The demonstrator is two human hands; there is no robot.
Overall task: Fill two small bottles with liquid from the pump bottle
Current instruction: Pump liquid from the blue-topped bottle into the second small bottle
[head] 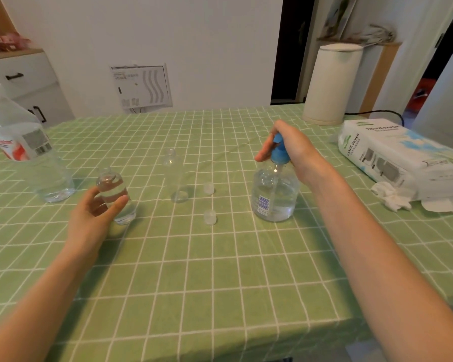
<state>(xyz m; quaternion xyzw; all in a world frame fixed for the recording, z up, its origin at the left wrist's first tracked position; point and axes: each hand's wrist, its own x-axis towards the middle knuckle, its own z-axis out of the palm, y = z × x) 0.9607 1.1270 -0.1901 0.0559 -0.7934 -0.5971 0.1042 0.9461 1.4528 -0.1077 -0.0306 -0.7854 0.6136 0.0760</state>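
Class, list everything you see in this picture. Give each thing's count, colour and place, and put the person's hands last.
Pump bottle: one, clear with blue pump, right of centre.
Held small bottle: one, clear, uncapped, left of centre.
Standing small bottle: one, clear, uncapped, centre.
Caps: two, translucent, between standing small bottle and pump bottle.
Water bottle: one, clear, white cap, far left.
Tissue pack: one, white and blue, far right.
Crumpled tissue: one, white, beside the pack.
Cylinder: one, cream, back right.
Tablecloth: one, green, white grid.
Left hand: holds the small bottle.
Right hand: grips the pump head.
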